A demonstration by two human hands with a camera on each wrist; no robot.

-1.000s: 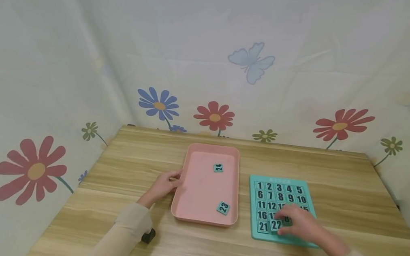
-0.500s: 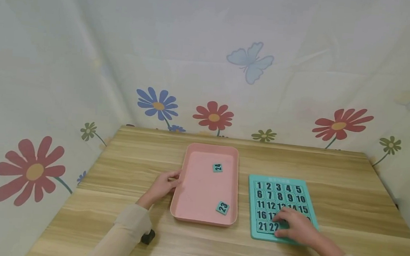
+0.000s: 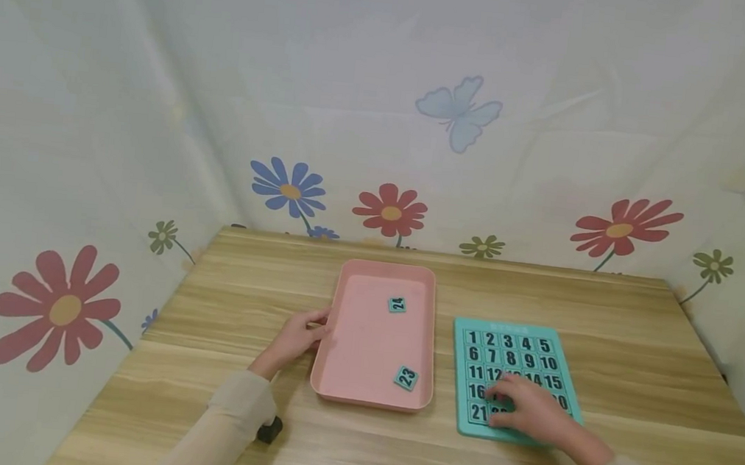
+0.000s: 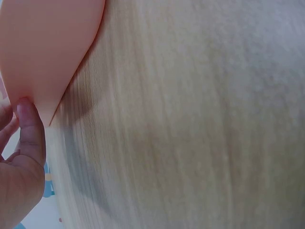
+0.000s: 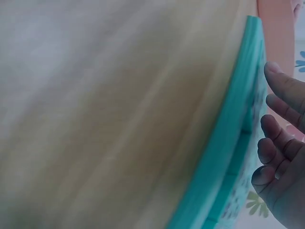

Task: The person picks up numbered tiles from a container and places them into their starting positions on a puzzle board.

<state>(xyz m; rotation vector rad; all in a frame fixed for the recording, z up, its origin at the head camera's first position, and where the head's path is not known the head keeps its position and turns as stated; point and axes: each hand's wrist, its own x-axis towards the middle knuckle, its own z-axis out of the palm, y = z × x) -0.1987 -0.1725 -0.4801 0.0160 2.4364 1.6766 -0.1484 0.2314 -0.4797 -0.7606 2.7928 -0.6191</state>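
Observation:
A pink tray [image 3: 371, 402] lies on the table, with two square teal tiles in it: tile 24 [image 3: 396, 305] toward the back and tile 23 [image 3: 406, 378] near the front right corner. My left hand [image 3: 295, 340] pinches the tray's left wall; in the left wrist view its thumb [image 4: 29, 126] presses on the wall's outside. To the right lies a teal number board [image 3: 456, 373] with numbered tiles in rows. Over its lower rows is my right hand [image 3: 533, 411], fingers apart and nothing between them, partly hiding tile 22 and its neighbours.
The wood-grain table [image 3: 263, 267] carries the tray and the board side by side, with a narrow gap between. Behind it and along its sides hangs a pale cloth [image 3: 554, 130] printed with flowers and a butterfly.
My right hand has shifted slightly left across the board's lower rows and now covers much of tile 22, which showed clearly before. The left hand and tray stay put.

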